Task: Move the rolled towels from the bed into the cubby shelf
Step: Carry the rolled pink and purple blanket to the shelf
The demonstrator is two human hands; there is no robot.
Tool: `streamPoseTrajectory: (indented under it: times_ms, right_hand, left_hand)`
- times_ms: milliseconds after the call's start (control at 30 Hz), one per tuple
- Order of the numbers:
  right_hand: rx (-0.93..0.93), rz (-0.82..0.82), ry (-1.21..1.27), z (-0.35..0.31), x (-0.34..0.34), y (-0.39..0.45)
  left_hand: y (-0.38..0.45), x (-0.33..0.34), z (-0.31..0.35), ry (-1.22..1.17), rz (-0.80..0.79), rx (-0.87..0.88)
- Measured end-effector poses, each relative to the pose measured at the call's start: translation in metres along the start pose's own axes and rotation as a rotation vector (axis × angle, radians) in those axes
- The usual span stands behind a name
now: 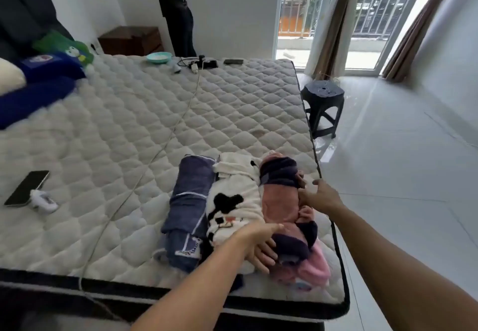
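Observation:
Three rolled towels lie side by side near the right front corner of the bed (pixel 134 123). A blue towel (pixel 187 206) is on the left, a white towel with black patches (pixel 234 196) in the middle, and a pink and dark navy towel (pixel 280 201) on the right. My left hand (pixel 261 245) rests with straight fingers on the near end of the white and pink towels. My right hand (pixel 316 197) touches the right side of the pink towel, fingers curling onto it. The cubby shelf is out of view.
A phone (pixel 27 188) and a small white object (pixel 44 200) lie at the left of the mattress. A cable (pixel 160 149) crosses the bed. A bowl (pixel 159 58) and electronics sit at the far edge. A black stool (pixel 323 105) stands on the tiled floor. A person (pixel 178 10) stands by the wall.

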State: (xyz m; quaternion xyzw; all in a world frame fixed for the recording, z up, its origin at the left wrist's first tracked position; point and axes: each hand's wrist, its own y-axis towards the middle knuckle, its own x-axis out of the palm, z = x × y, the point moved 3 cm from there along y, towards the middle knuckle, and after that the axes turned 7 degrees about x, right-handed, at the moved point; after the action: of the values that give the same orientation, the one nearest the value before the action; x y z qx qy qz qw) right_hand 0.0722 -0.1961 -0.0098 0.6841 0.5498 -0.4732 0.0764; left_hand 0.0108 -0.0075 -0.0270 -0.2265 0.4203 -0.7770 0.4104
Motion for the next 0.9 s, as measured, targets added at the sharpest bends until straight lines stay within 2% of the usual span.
streamPoseTrajectory:
  times_ms: [100, 200, 433, 533, 633, 767, 900]
  right_hand:
    - [-0.048, -0.010, 0.038, 0.006, -0.002, 0.024]
    - [-0.106, -0.100, 0.080, 0.000, -0.002, 0.051]
    - [-0.229, -0.282, 0.151, -0.025, 0.015, 0.096]
    - [-0.177, -0.331, 0.237, -0.025, 0.022, 0.100]
    - [-0.137, -0.314, 0.300, -0.023, 0.023, 0.101]
    - [-0.172, -0.288, 0.410, -0.023, 0.016, 0.086]
    - [-0.227, -0.185, 0.478, -0.015, -0.005, 0.062]
  left_hand:
    - [0.012, 0.020, -0.013, 0.002, -0.080, -0.177]
    - [0.026, 0.030, -0.022, -0.138, -0.031, -0.221]
    - [0.044, 0.034, -0.032, -0.547, 0.154, -0.058]
    - [0.045, 0.042, -0.033, -0.668, 0.188, -0.025]
    - [0.043, 0.047, -0.030, -0.732, 0.247, -0.001]
    - [0.039, 0.053, -0.033, -0.762, 0.340, 0.014]
    - [0.027, 0.055, -0.036, -0.764, 0.315, 0.074]
